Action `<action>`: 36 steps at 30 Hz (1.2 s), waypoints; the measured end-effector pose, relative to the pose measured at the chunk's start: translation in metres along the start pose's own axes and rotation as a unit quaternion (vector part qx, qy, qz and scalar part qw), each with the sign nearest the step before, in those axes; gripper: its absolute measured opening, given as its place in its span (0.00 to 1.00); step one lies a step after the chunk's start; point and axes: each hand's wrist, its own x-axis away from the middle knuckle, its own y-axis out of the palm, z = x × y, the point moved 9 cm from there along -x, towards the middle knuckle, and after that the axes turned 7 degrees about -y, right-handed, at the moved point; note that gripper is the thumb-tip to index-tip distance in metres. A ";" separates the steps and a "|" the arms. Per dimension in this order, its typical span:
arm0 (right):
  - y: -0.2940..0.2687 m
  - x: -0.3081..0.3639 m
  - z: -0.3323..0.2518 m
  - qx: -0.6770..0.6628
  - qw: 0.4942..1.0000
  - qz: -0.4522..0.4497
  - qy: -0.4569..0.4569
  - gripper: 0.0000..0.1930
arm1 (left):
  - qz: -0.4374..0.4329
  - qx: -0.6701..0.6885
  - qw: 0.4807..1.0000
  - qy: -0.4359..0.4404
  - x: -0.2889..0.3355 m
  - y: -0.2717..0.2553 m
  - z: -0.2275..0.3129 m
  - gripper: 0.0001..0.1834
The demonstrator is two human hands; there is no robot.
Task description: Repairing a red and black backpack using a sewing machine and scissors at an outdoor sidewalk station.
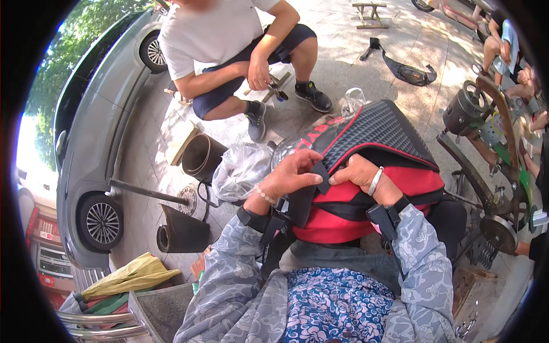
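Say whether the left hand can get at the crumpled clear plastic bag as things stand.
Probably yes: the left hand is right beside the plastic bag, with nothing visible blocking the way, though it would likely have to release the black tab it appears to pinch.

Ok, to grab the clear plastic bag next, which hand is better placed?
Probably the left hand: the clear plastic bag lies just to its left. The right hand is farther off, over the red and black bag. Both are at the black flap.
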 end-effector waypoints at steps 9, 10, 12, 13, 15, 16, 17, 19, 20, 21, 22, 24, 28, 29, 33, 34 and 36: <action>0.003 0.011 0.007 -0.044 0.999 -0.003 0.005 0.14 | 0.032 -0.025 0.999 0.020 0.007 0.011 -0.003 0.15; 0.001 0.008 -0.001 -0.039 0.999 0.001 -0.019 0.14 | 0.031 -0.071 0.997 0.001 0.004 0.007 -0.002 0.12; 0.000 0.008 -0.007 -0.038 0.999 0.003 -0.015 0.12 | -0.002 0.036 0.997 -0.064 0.016 -0.001 -0.004 0.10; -0.007 0.004 -0.001 -0.026 1.000 0.011 0.004 0.10 | -0.006 0.071 0.994 -0.082 0.022 -0.007 -0.006 0.10; -0.006 -0.004 -0.009 0.017 1.000 0.004 -0.011 0.09 | 0.007 0.124 0.986 -0.107 0.036 -0.014 -0.005 0.09; -0.003 -0.006 -0.008 -0.018 1.000 -0.007 0.015 0.08 | 0.018 0.145 0.983 -0.114 0.036 -0.015 -0.003 0.09; -0.003 -0.006 -0.010 -0.022 1.000 -0.006 0.014 0.08 | 0.027 0.151 0.983 -0.104 0.037 -0.014 0.000 0.10; -0.006 -0.006 -0.008 -0.027 0.999 0.000 0.017 0.08 | 0.018 0.140 0.981 -0.129 0.035 -0.014 -0.013 0.11; -0.006 -0.005 -0.005 -0.030 0.999 0.003 0.014 0.08 | 0.018 0.124 0.981 -0.149 0.038 -0.015 -0.021 0.12; -0.006 -0.005 -0.005 -0.031 0.999 0.006 0.010 0.08 | 0.037 0.131 0.979 -0.152 0.041 -0.018 -0.026 0.08; -0.007 -0.004 -0.004 -0.032 0.999 0.006 0.011 0.08 | 0.037 0.132 0.979 -0.154 0.041 -0.016 -0.026 0.08; -0.005 -0.004 0.000 -0.045 0.999 -0.001 0.011 0.08 | 0.050 0.204 0.965 -0.156 0.044 -0.012 -0.029 0.04; -0.002 -0.001 0.001 -0.054 0.999 0.001 0.010 0.08 | 0.096 0.230 0.959 -0.131 0.037 0.006 -0.010 0.06; 0.000 -0.002 0.000 -0.057 0.998 0.001 0.005 0.08 | 0.120 0.215 0.959 -0.137 0.034 0.005 -0.010 0.06; -0.001 0.003 -0.003 -0.038 0.999 -0.010 0.009 0.07 | 0.145 0.190 0.957 -0.165 0.029 0.004 -0.023 0.05; 0.000 0.004 -0.003 -0.043 0.999 -0.023 0.017 0.07 | 0.152 0.188 0.955 -0.172 0.030 0.007 -0.025 0.04; -0.002 0.002 0.002 -0.049 0.998 -0.039 0.025 0.07 | 0.179 0.172 0.955 -0.161 0.034 0.010 -0.024 0.05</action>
